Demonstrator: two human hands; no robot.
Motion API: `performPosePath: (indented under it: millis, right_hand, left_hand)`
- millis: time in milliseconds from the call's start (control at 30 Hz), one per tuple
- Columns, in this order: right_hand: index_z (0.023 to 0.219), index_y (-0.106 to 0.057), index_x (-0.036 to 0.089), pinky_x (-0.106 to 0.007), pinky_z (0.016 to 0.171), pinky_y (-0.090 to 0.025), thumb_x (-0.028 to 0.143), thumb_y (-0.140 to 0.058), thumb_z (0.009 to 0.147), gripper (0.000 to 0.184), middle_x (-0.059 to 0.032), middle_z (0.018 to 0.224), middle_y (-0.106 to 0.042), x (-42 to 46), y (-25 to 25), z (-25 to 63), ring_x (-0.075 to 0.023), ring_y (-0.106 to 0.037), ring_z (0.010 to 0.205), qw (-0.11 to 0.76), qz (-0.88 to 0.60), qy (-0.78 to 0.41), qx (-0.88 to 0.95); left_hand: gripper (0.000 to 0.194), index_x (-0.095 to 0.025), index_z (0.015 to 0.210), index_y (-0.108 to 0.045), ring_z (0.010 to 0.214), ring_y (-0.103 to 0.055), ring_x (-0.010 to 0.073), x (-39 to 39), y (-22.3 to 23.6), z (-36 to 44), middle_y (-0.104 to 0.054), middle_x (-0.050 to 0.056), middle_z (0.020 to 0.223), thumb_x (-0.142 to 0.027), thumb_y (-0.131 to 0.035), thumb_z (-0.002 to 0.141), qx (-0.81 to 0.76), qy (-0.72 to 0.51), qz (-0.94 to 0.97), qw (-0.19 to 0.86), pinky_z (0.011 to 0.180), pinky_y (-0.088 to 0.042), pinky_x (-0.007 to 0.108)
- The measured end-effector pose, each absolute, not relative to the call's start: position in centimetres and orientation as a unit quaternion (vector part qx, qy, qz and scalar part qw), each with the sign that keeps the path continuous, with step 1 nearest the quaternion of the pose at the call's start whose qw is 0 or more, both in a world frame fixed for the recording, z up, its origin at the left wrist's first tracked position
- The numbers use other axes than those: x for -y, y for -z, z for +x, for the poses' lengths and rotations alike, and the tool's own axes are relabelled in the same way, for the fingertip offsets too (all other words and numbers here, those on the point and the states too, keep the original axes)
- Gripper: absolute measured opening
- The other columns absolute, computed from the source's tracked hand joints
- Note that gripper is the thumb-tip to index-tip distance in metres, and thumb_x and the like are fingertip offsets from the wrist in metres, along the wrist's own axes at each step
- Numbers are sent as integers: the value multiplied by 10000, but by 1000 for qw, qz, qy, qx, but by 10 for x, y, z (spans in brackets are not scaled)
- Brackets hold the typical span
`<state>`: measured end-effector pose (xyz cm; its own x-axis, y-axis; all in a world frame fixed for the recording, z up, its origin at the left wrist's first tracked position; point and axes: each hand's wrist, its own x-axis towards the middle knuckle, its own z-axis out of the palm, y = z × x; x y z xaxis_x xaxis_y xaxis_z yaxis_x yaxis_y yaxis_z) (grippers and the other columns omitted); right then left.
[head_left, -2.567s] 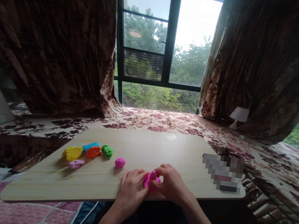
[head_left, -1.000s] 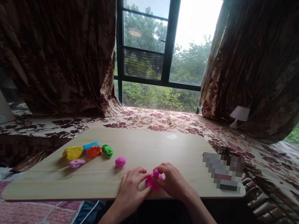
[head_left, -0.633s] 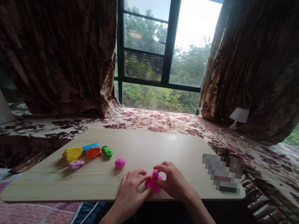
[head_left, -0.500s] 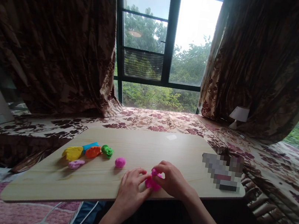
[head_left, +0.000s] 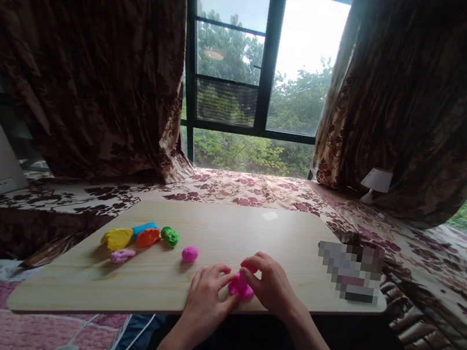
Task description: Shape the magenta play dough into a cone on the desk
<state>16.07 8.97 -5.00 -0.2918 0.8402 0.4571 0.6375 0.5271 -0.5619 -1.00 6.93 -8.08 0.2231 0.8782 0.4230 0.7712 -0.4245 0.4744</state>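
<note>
Near the front edge of the wooden-topped table point(head_left: 226, 226) sits a lump of bright pink modelling clay point(head_left: 241, 288). Its lower part looks wide, with a narrower piece rising above. My left hand point(head_left: 207, 297) grips the lower left side between thumb and fingers. With thumb and forefinger, my right hand point(head_left: 273, 285) pinches the upper part, and the fingers partly hide it. A separate pink clay ball point(head_left: 190, 254) rests on the tabletop to the left, apart from both hands.
Farther left lie yellow point(head_left: 116, 239), blue point(head_left: 143, 228), orange point(head_left: 148, 238), green point(head_left: 170, 236) and pale pink clay point(head_left: 122, 256). A blurred-out object point(head_left: 350, 274) is at the table's right end. A small lamp point(head_left: 376, 182) stands on the window ledge.
The view has shifted slightly, so the table and its objects appear a little farther right. Both hands stay on the pink clay, with only slight finger movement.
</note>
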Motion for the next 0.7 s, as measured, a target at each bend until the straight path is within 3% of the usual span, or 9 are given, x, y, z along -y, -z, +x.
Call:
performPosePath:
  millis: [100,433,700]
  right_hand:
    - [938,-644,222,-247,704,-415,311,-547,838,166,-15,811,-601,-85,50,166,-145,-562,760,375,-470,-148,786]
    - [855,-674,215,-224,657,-421,323,-473,883,229,-9,786,-635,-81,54,171,-131,-569,717,380,-463,-194,777]
    - [853,-683,202,-222,649,-434,317,-497,866,219,-4,754,-676,-84,62,168,-135,-587,687,398,-464,-219,761]
  left_hand:
    - [255,-330,1006,-652,1056,-511,225,-69,80,-10,-604,9,1085,-356,-585,761,-530,-329,777,83,989,-300,456]
    - [259,-303,1025,-641,1043,-529,209,-72,78,-8,-626,10,1070,-351,-559,785,-534,-353,762,99,973,-323,432]
    - [229,-298,845,-703,876,-570,213,-80,72,9,-662,13,835,-408,-504,818,-538,-379,746,101,885,-361,430]
